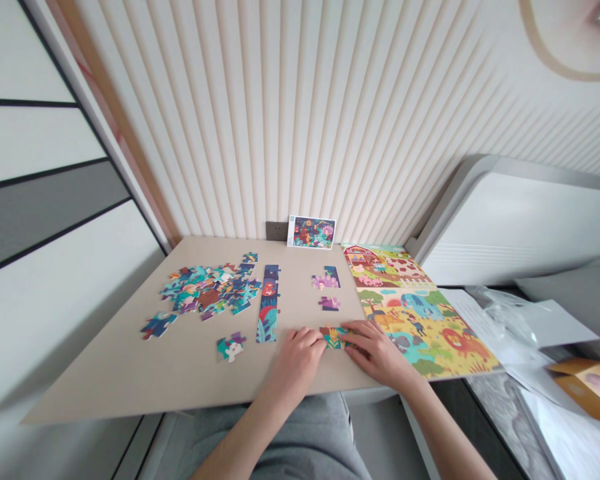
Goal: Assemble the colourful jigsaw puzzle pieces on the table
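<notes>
Both my hands rest near the front edge of a beige table (130, 373). My left hand (295, 357) and my right hand (373, 350) pinch a small joined group of puzzle pieces (333, 335) between their fingertips, pressing it flat on the table. Left of them stands a joined vertical strip of pieces (269, 303). A small piece group (231, 347) lies further left, and a heap of several loose pieces (210, 290) lies at the back left.
Two small piece groups (326, 278) (329, 303) lie behind my hands. A reference picture card (311, 232) leans on the ribbed wall. Finished colourful puzzles (415, 310) cover the table's right side. Plastic wrap and paper (510, 320) and an orange box (587, 387) lie to the right.
</notes>
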